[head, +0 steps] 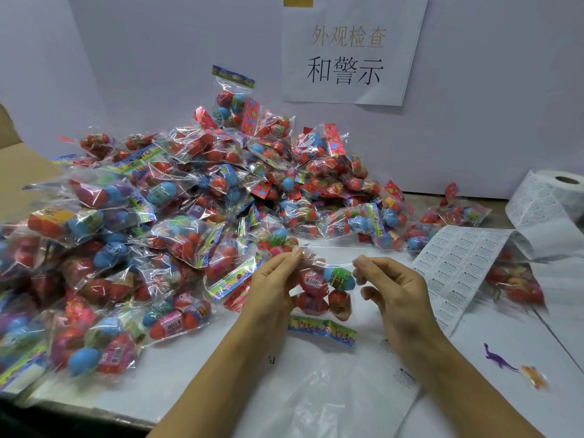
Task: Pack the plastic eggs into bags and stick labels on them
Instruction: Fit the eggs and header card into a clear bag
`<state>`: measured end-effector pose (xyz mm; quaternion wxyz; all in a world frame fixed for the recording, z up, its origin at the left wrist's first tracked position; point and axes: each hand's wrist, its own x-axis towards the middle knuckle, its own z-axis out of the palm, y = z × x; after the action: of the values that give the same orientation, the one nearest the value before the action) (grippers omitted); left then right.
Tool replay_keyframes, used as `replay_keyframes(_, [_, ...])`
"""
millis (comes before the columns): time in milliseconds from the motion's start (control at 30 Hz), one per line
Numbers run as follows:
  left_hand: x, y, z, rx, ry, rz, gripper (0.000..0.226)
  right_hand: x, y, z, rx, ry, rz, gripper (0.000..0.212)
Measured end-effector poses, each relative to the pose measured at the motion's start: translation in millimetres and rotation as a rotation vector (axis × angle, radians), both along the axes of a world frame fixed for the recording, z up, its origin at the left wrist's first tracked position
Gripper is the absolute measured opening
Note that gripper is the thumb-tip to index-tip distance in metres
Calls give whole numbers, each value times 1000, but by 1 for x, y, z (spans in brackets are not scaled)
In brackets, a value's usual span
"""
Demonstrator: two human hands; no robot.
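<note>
The bag of eggs (325, 290) you're working on hangs between your two hands, just above the white table (196, 374) and right in front of the big heap of packed bags (164, 216). You've got it upside down, basically: the clear open end is up at your fingers, the eggs sag in the middle, and the printed header strip (322, 330) trails at the bottom toward you. So the long axis runs up and down from your grip, with the weight hanging below it.

Your left hand (275, 286) pinches the film at the top left corner, your right hand (392, 289) pinches the top right, fingers curled on the plastic, and the edge is stretched fairly taut between them. Both wrists are raised with palms roughly facing each other, about level.

The label sheet (455, 267) off the roll (550, 200) lies just beside your right hand, so I'd guess that hand goes for a label while the left keeps the bag.
</note>
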<state>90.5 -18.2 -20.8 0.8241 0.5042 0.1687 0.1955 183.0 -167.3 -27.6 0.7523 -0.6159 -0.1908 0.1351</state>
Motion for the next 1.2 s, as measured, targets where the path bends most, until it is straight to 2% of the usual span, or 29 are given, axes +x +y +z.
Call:
replay_keyframes(800, [0,4,-2,30,-19,-42,22,3,1,-2,39,35,-48,31])
replay_keyframes(1000, [-1,7,-3,55,-9,-65,38,5,0,-4,26,48,-42,31])
replay_keyframes(1200, [2,10,-10,101,-11,-52,9,8,0,-5,36,87,-74,38])
